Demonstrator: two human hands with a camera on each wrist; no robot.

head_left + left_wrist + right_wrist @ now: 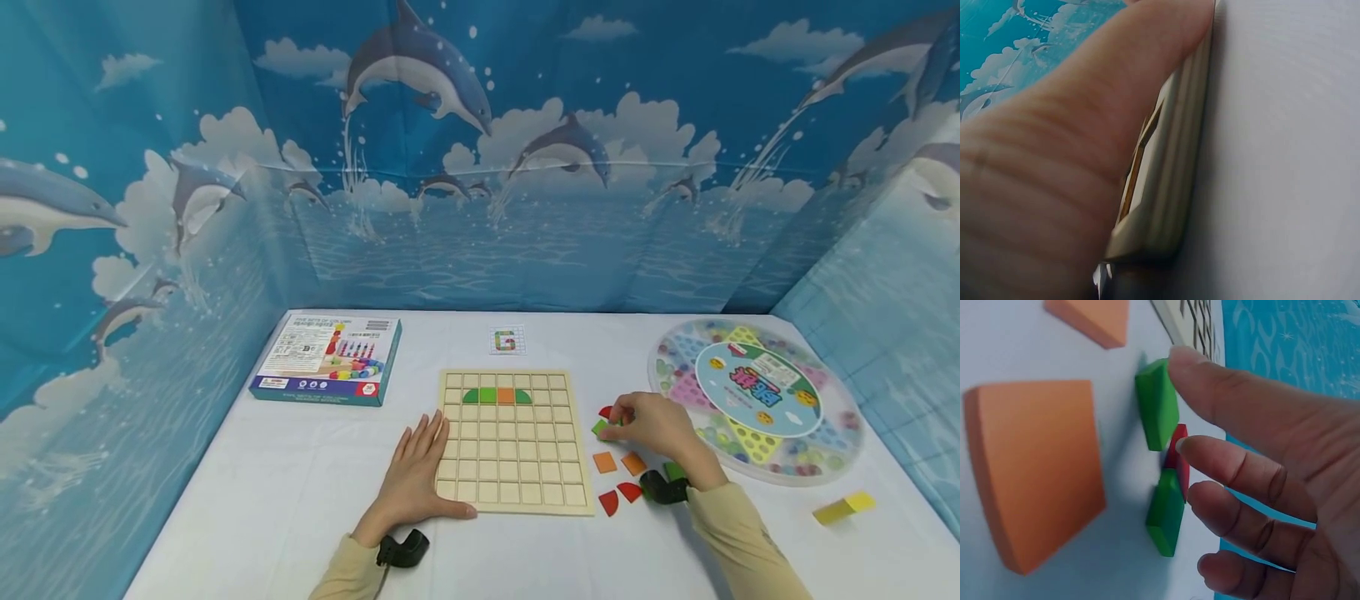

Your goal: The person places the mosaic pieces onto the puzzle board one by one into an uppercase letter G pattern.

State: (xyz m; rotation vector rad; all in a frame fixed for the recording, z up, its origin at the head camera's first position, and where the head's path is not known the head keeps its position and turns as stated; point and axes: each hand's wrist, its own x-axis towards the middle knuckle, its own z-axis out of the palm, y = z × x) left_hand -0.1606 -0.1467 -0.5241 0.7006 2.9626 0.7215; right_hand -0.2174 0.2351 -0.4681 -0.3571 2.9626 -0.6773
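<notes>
White cloth (525,554) underlies outstretched left fingers (437,448); right fingers (1229,460) touch green tile (1158,404), grip unclear.

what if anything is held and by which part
Cannot be told: the right hand has its thumb at an edge of a green piece, no clear pinch. The left hand lies spread against the board, gripping nothing.

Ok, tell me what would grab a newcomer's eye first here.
Probably the dolphin backdrop, bright blue behind and on both sides of the white table. Next, likely the wooden grid board at the table's middle, with a short row of green and orange pieces near its far edge. The big round game set on the right also stands out.
</notes>
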